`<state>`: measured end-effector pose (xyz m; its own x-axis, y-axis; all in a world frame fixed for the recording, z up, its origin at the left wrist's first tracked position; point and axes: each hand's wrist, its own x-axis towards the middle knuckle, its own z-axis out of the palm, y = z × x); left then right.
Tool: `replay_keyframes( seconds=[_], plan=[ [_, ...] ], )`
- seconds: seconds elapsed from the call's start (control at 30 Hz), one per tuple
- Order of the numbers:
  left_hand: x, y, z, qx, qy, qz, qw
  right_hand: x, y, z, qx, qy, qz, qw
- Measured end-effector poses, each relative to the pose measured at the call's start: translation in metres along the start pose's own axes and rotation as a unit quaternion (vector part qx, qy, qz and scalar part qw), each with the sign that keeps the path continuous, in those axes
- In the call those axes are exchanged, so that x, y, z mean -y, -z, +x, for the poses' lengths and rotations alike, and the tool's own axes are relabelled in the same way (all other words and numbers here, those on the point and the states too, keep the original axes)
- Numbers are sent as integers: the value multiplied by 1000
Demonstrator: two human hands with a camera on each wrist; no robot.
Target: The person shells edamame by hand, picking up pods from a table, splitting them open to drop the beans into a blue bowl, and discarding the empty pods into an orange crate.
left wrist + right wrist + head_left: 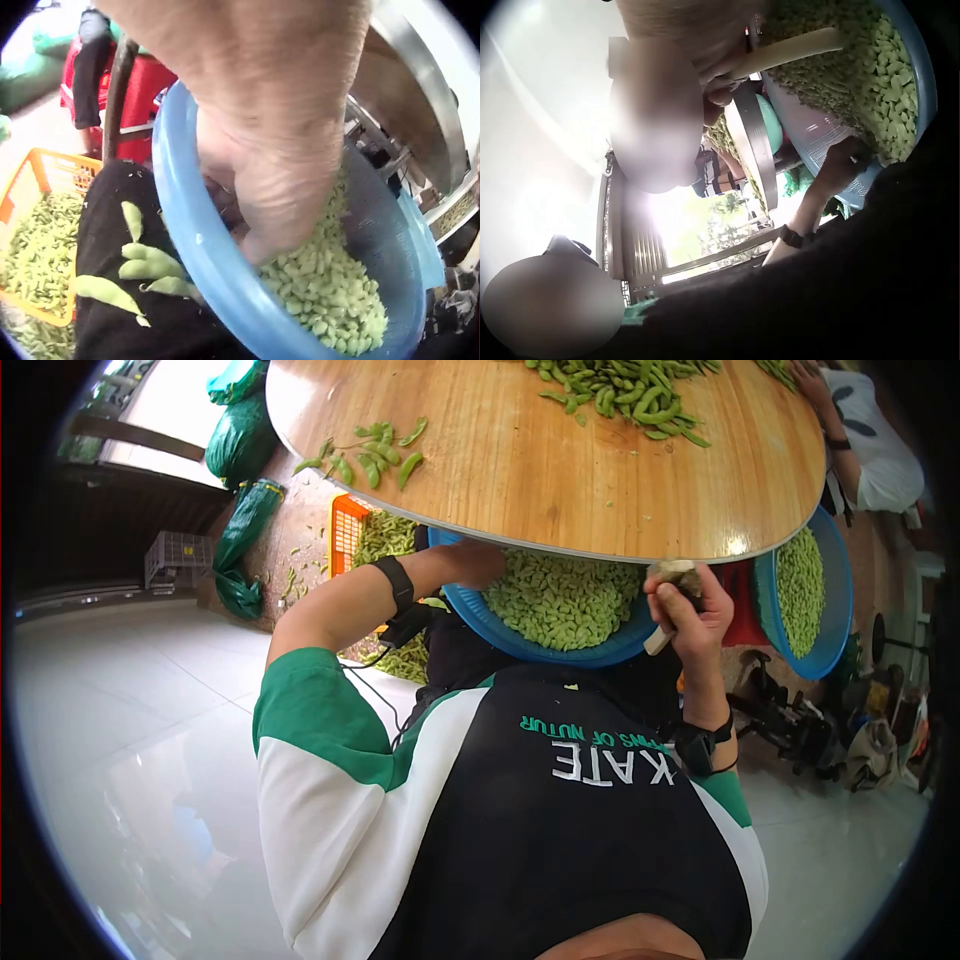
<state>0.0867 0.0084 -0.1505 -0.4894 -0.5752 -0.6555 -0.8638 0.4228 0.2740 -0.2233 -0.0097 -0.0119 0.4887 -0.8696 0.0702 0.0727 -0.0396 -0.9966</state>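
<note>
A blue bowl (607, 658) (206, 262) of shelled green beans (565, 605) (326, 296) (892, 94) sits at the person's lap. The left hand (478, 565) (270, 180) (844, 161) reaches inside its rim; its fingertips are mostly hidden, and whether they hold anything cannot be told. Above the bowl's right side, the right hand (695, 610) (716, 86) grips a pale strip-shaped object (659, 639) (795, 52), with fingers curled and thumb pressed on it. Several green pods (150, 262) lie on the dark trouser leg beside the bowl.
A round wooden table (480, 470) holds pods (640, 395). An orange basket (346, 525) (37, 169) of pods stands left; another blue bowl (845, 590) of beans stands right. Green sacks (240, 440) lie far left. Another person's arm (830, 420) is at the table's right.
</note>
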Motion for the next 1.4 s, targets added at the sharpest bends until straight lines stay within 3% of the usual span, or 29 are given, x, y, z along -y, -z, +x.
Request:
replay_keyframes(
  seconds=[0.03,0.13,0.17,0.23,0.33,0.4,0.43,0.47,0.5,0.57,0.6,0.7,0.8,0.87,0.9,0.97,1.0,1.07,1.3,1.37,1.4],
  plan=[
    [-1,4,-5,-6,7,-6,1000,0,3,3,-21,2,25,999],
    [-2,13,-30,-171,-7,-109,979,0,8,16,-50,39,131,989],
    [-3,15,-40,-177,0,-111,978,0,13,22,-52,51,170,983],
    [-32,51,-92,-162,-9,-233,959,-1,22,33,-37,69,197,977],
    [-43,73,-152,-113,-25,-266,957,4,26,50,-44,70,250,965],
    [-40,91,-191,-165,-16,-278,946,-2,26,59,-67,48,254,964],
    [-35,93,-204,-283,-5,-279,918,-5,28,62,-91,25,261,961],
    [-42,114,-218,-336,124,-239,903,-7,26,66,-136,-8,241,961],
    [-22,107,-216,-451,136,-101,877,-11,28,69,-130,-19,224,966],
    [-22,120,-206,-504,234,45,830,-18,19,72,-182,-22,241,953],
    [-23,128,-193,-540,176,-13,823,-18,19,72,-164,-9,247,955],
    [-32,154,-138,-519,46,-113,846,-14,15,70,-152,12,252,956],
    [-37,179,-70,-533,44,-97,839,-12,11,66,-106,0,211,972],
    [-22,188,-30,-581,104,-76,804,-13,15,64,-99,9,204,974],
    [-20,194,-21,-582,98,-69,804,-13,15,63,-88,10,198,976],
    [-15,202,-7,-522,192,-88,826,-11,15,63,-103,7,200,974],
    [-13,200,-4,-520,189,-82,829,-12,15,62,-95,6,197,976],
    [-9,192,-2,-587,104,-80,799,-12,14,61,-92,6,201,975],
    [-13,171,-33,-595,30,-150,789,-11,13,60,-84,2,179,980],
    [-2,165,-42,-484,85,-379,784,-11,13,59,-82,4,174,981],
    [-3,167,-46,-501,30,-410,762,-11,14,59,-79,2,169,982]
  ],
)
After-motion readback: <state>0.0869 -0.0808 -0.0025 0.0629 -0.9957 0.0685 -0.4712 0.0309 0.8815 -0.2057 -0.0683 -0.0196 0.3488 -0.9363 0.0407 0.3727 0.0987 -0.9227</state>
